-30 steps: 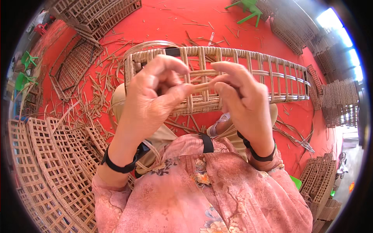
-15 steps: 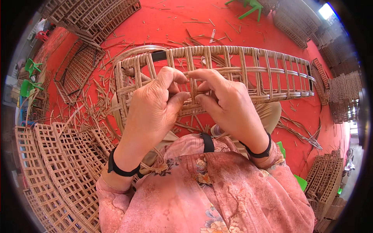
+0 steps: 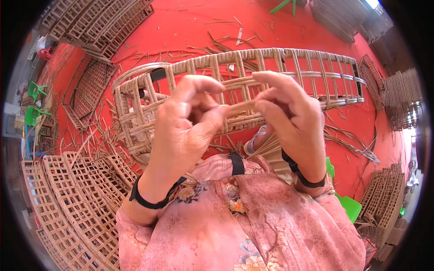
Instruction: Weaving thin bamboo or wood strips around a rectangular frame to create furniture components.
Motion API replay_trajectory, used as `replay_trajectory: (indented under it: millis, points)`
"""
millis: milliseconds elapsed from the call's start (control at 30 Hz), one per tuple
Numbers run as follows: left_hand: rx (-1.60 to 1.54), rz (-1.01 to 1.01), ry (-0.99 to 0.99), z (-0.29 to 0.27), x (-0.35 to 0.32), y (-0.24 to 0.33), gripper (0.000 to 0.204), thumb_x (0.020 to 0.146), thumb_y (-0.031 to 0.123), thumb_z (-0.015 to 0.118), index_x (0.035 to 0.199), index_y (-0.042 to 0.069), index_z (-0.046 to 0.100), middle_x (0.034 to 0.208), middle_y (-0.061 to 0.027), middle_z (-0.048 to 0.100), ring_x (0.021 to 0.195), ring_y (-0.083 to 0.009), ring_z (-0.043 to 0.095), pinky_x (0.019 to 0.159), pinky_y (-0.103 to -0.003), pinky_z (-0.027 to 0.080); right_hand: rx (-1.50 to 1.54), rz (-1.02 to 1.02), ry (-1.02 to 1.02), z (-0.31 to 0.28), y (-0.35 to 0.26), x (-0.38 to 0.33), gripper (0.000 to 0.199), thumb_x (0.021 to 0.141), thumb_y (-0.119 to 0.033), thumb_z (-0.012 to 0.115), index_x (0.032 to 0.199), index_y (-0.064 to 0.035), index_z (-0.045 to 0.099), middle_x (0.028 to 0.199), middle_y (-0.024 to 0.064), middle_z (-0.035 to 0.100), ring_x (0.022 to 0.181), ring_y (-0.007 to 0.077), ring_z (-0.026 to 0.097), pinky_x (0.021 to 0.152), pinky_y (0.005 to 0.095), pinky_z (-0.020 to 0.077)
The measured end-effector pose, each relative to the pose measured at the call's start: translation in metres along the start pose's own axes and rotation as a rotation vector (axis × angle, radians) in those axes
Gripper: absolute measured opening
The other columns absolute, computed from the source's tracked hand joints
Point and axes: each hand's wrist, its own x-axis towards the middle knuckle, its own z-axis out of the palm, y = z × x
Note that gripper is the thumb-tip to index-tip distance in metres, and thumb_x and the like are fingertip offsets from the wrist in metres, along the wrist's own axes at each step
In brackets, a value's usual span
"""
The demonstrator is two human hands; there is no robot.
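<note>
A long wicker frame (image 3: pixel 266 53) with an open lattice and a thickly wrapped rim lies across in front of me, above my lap. Over its near side, my left hand (image 3: pixel 183 124) pinches one end of a short, flat tan wicker strand (image 3: pixel 241 108) between thumb and curled fingers. At the strand's other end my right hand (image 3: pixel 298 122) has its thumb close to it, the index finger raised and apart. The strand runs nearly level between both thumbs. Whether it is joined to the frame, I cannot tell. A black band (image 3: pixel 158 74) sits on the frame's left corner.
Stacked wicker panels (image 3: pixel 58 189) stand close at my left, with another stack (image 3: pixel 97 22) at the far left. Loose cane strands (image 3: pixel 355 144) and scraps lie on the red floor (image 3: pixel 190 31). A green stool (image 3: pixel 349 208) is at my right, near further stacks (image 3: pixel 400 99).
Both hands have moved apart, the right one farther right, and the strand now shows between them. The wicker frame has shifted left and tilted slightly.
</note>
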Motion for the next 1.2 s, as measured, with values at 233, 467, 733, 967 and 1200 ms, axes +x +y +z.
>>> replay_trajectory:
  millis: [233, 467, 733, 967, 1200]
  points:
    - [0.452, 0.072, 0.056, 0.017, 0.005, -0.001, 0.03, 0.087, -0.002, 0.066, 0.115, 0.006, 0.057, 0.073, -0.0109, 0.063, 0.065, -0.0265, 0.067, 0.064, -0.036, 0.052, -0.564, -0.186, -0.082, 0.002, 0.012, 0.012, 0.038, 0.093, -0.001, 0.057, 0.131, -0.0061, 0.057, 0.094, 0.0154, 0.075, 0.071, 0.0253, 0.072, 0.063, 0.0378, 0.0535]
    - [0.432, 0.097, 0.006, 0.025, 0.015, -0.009, 0.027, 0.089, -0.001, 0.069, 0.113, 0.006, 0.058, 0.076, -0.012, 0.066, 0.07, -0.0269, 0.069, 0.064, -0.036, 0.051, -0.52, -0.203, -0.178, 0.0, 0.026, 0.019, 0.042, 0.088, -0.002, 0.062, 0.129, -0.0092, 0.06, 0.081, 0.015, 0.069, 0.072, 0.0321, 0.069, 0.065, 0.0395, 0.0539]
    - [0.508, 0.207, 0.13, 0.043, 0.013, -0.003, 0.024, 0.093, 0.004, 0.069, 0.116, 0.005, 0.062, 0.082, -0.0113, 0.067, 0.069, -0.0175, 0.064, 0.065, -0.033, 0.051, -0.337, -0.29, 0.057, -0.031, 0.003, 0.0, 0.034, 0.083, 0.004, 0.07, 0.116, -0.0056, 0.07, 0.079, 0.0032, 0.067, 0.063, 0.0081, 0.059, 0.06, 0.0237, 0.0472]
    - [-0.113, 0.12, -0.084, 0.078, 0.024, -0.01, 0.026, 0.094, 0.002, 0.069, 0.119, 0.004, 0.061, 0.08, -0.0003, 0.062, 0.065, -0.0019, 0.052, 0.06, -0.02, 0.044, -0.04, -0.088, 0.196, -0.064, 0.01, -0.013, 0.039, 0.089, 0.004, 0.068, 0.127, -0.0006, 0.063, 0.079, -0.0009, 0.067, 0.07, 0.0024, 0.054, 0.061, 0.0185, 0.0411]
    - [0.465, 0.069, 0.121, 0.079, 0.008, 0.008, 0.025, 0.089, -0.002, 0.066, 0.112, 0.005, 0.059, 0.068, -0.0008, 0.059, 0.055, -0.007, 0.055, 0.054, -0.026, 0.046, -0.378, -0.131, 0.04, -0.061, 0.033, -0.004, 0.038, 0.094, -0.003, 0.059, 0.132, -0.0045, 0.06, 0.093, 0.0164, 0.075, 0.08, 0.0275, 0.074, 0.069, 0.0382, 0.0558]
